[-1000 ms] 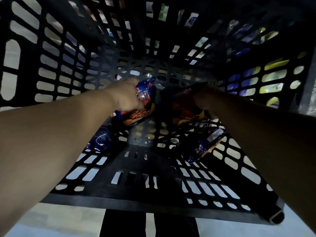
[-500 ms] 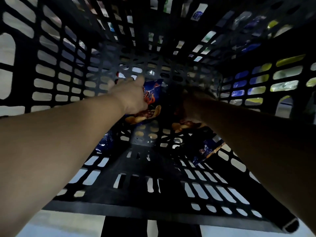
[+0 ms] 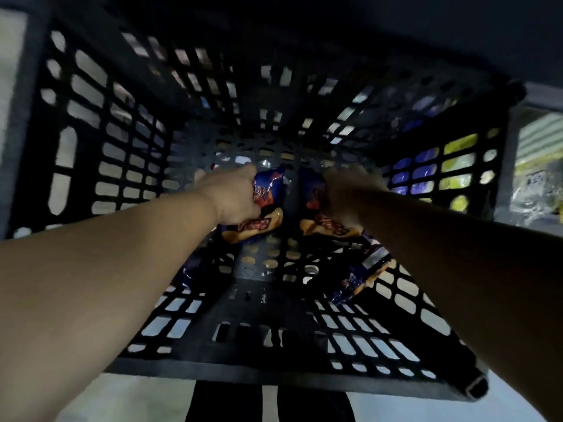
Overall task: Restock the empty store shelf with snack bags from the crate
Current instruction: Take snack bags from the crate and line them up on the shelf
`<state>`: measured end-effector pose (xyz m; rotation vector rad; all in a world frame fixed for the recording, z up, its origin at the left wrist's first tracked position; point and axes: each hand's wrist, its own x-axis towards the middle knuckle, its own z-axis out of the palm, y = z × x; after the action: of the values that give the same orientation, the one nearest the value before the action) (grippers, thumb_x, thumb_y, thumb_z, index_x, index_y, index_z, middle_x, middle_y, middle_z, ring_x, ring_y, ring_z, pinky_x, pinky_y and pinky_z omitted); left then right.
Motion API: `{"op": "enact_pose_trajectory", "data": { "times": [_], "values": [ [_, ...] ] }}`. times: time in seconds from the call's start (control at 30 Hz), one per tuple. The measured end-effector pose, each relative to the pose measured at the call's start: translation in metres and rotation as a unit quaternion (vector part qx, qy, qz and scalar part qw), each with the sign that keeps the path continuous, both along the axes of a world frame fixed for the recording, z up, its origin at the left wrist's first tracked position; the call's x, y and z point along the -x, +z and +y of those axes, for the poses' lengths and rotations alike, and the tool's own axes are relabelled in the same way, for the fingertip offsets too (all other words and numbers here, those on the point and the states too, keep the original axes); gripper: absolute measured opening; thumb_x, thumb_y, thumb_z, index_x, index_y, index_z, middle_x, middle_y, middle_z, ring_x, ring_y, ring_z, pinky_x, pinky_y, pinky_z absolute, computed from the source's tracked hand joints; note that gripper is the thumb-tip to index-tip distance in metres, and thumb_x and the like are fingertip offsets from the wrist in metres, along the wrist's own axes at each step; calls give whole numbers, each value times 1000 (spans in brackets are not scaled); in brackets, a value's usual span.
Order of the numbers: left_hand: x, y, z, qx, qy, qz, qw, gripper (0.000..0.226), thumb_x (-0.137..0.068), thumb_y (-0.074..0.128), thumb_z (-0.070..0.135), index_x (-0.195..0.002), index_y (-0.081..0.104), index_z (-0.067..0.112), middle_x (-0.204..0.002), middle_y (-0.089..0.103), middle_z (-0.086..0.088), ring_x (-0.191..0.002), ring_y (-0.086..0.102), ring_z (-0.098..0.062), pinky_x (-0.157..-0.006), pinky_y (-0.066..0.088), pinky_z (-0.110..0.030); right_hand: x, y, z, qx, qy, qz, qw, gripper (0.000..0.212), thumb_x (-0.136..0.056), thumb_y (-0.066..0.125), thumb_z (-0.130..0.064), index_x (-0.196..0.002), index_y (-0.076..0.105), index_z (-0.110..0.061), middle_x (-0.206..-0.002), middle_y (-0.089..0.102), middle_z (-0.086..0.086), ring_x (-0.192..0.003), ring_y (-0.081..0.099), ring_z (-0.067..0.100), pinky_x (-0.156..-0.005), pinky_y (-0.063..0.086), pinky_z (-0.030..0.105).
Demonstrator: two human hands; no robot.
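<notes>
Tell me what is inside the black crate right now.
Inside the black crate: the left hand and right hand, each gripping a blue snack bag. Two more bags lie loose. The forearms may hide others.

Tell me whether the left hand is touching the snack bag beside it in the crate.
Touching. The head view shows the left hand closed over the upper part of the blue snack bag, its fingers wrapped onto the wrapper with no gap visible between them.
</notes>
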<state>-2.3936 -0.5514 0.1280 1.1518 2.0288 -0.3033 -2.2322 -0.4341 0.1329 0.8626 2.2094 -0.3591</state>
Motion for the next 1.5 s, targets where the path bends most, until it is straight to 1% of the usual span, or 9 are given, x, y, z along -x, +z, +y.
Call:
{"op": "enact_pose_trajectory", "data": {
  "times": [0.07, 0.17, 0.4, 0.5, 0.7, 0.8, 0.9, 1.13, 1.5],
  "values": [
    [1, 24, 3, -7, -14, 27, 999, 45, -80, 65, 43, -113, 40, 26, -106, 55, -1, -106, 50, -26, -92, 30, -40, -2, 29, 6, -15, 6, 2, 1000, 56, -88, 64, -35, -135, 39, -16, -133, 50, 10, -127, 41, 32, -103, 31, 50],
    [2, 66, 8, -27, -25, 43, 998, 40, -80, 65, 43, -103, 36, 28, -102, 52, 0, -109, 48, -26, -91, 27, -41, -7, 67, 14, -33, -8, 36, 999, 58, -91, 61, -35, -139, 34, -16, -138, 46, 10, -131, 34, 32, -108, 26, 52],
    [-1, 162, 12, -79, -70, 54, 993, 48, -81, 64, 43, -118, 40, 25, -118, 53, -1, -116, 46, -25, -98, 28, -44, -20, 167, 5, -74, -23, 76, 994, 57, -89, 62, -42, -133, 38, -15, -134, 50, 7, -129, 36, 30, -108, 25, 53],
    [-4, 203, 16, -109, -90, 59, 988, 47, -80, 64, 42, -117, 40, 25, -117, 54, 0, -115, 46, -25, -99, 28, -43, -29, 212, 6, -111, -37, 97, 988, 59, -88, 62, -42, -134, 37, -16, -135, 50, 6, -129, 36, 30, -109, 25, 52],
    [-19, 279, 35, -169, -124, 76, 975, 53, -76, 63, 44, -121, 41, 27, -111, 53, 3, -110, 48, -23, -99, 29, -44, -62, 295, 15, -177, -67, 117, 975, 50, -87, 62, -44, -124, 41, -16, -131, 51, 6, -126, 38, 30, -110, 25, 50],
    [-37, 312, 48, -201, -136, 77, 967, 46, -77, 62, 43, -113, 40, 27, -102, 52, 5, -102, 47, -22, -97, 30, -43, -86, 326, 21, -200, -83, 128, 968, 50, -88, 61, -43, -123, 40, -16, -130, 51, 6, -125, 38, 30, -110, 25, 49],
    [-61, 343, 59, -229, -149, 77, 959, 41, -79, 62, 42, -110, 39, 28, -99, 50, 5, -101, 46, -21, -97, 30, -41, -112, 351, 28, -227, -89, 143, 959, 46, -87, 60, -42, -120, 41, -17, -128, 52, 5, -123, 39, 30, -107, 28, 49],
    [-142, 395, 89, -275, -162, 117, 941, 58, -79, 61, 43, -130, 38, 27, -105, 51, 5, -106, 47, -22, -96, 29, -41, -195, 402, 55, -284, -84, 177, 939, 49, -87, 61, -44, -124, 41, -18, -131, 51, 4, -124, 39, 29, -110, 25, 50],
    [-313, 477, 157, -355, -168, 165, 904, 58, -80, 57, 44, -130, 36, 25, -111, 51, 1, -110, 47, -27, -99, 28, -46, -382, 481, 110, -356, -101, 222, 902, 45, -88, 58, -46, -122, 41, -21, -125, 53, 1, -119, 41, 28, -105, 31, 45]
  ]
}}
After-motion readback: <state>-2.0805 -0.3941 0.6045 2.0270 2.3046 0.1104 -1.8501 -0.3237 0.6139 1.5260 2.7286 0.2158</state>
